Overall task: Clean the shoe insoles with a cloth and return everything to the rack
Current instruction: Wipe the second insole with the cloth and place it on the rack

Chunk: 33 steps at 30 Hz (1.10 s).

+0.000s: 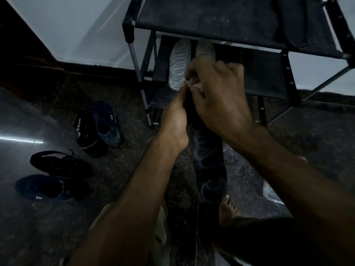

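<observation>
Dark foam insole [208,150] hangs at centre frame, its top end pinched by the left hand [175,116] and the right hand [217,96], close together. It looks light and floppy, best held by an end. Two cleaned-looking insoles [178,66] lie on the rack [269,73] at twelve o'clock; shoes [98,127] sit at nine.

Head view, steeply downward, seemingly close.

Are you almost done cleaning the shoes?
Not yet. Two insoles already lie on the rack. Both hands, left hand and right hand, hold a dark insole now. Four shoes on the floor still need putting back.
</observation>
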Each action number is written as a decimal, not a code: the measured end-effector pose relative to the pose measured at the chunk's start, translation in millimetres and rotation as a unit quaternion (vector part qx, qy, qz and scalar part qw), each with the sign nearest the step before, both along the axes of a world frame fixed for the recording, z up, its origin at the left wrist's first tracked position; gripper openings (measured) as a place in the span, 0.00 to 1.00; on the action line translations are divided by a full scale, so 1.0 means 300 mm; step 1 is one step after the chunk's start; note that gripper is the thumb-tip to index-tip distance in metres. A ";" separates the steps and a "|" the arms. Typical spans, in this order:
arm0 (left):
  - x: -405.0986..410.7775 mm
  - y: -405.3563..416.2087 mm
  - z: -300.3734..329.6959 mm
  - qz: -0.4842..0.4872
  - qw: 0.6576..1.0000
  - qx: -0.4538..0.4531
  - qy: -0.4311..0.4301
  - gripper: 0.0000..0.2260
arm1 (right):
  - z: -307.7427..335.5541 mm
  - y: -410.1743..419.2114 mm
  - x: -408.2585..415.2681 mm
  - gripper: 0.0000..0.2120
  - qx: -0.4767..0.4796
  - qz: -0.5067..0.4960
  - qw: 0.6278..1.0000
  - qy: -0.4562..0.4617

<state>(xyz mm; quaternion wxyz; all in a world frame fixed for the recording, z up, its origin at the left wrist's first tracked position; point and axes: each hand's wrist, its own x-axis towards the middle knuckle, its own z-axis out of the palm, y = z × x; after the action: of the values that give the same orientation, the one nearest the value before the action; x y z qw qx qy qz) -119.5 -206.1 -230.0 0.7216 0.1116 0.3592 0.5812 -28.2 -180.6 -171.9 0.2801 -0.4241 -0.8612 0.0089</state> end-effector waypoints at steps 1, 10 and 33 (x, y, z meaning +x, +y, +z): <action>-0.002 -0.001 0.001 -0.001 1.000 0.000 0.004 0.19 | -0.005 -0.006 0.012 0.09 0.005 0.000 1.000 -0.009; 0.019 -0.008 0.033 -0.015 1.000 0.008 0.013 0.20 | 0.029 0.082 0.039 0.12 -0.037 -0.068 0.996 0.044; 0.037 -0.018 0.052 -0.001 0.998 -0.003 0.068 0.19 | 0.028 0.102 0.107 0.11 -0.034 -0.083 0.995 0.042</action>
<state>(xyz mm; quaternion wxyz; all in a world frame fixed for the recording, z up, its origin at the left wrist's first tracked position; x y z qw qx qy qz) -108.4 -211.4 -214.5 0.6962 0.1492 0.4092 0.5705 4.0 -150.1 -163.3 0.3010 -0.5030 -0.8095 0.0329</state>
